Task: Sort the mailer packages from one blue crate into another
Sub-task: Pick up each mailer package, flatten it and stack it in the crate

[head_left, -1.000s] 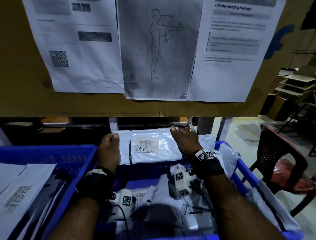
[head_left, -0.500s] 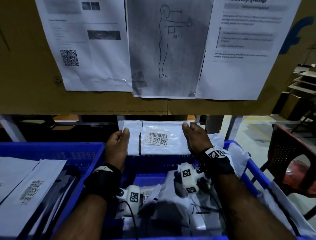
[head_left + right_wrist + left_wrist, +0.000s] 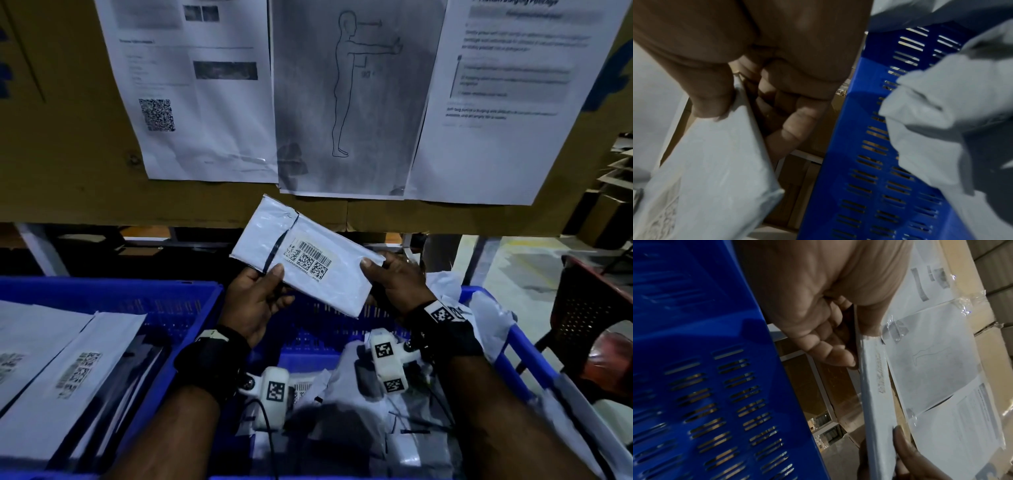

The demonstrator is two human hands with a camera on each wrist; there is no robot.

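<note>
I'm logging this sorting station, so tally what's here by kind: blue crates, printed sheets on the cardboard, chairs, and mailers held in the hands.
Blue crates: 2 (left, right)
Printed sheets: 3 ()
Chairs: 1
Mailers in hand: 1
Total: 7

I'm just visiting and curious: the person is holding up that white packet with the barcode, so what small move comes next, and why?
Probably swing the white plastic mailer packet left into the left blue plastic crate, where flat mailers already lie; both the left hand and right hand hold it, label up.

Right-hand posted sheet (image 3: 513,96), at 1 o'clock: heading blurred, unreadable. Held mailer's label (image 3: 308,258): barcodes only, digits illegible.
</note>
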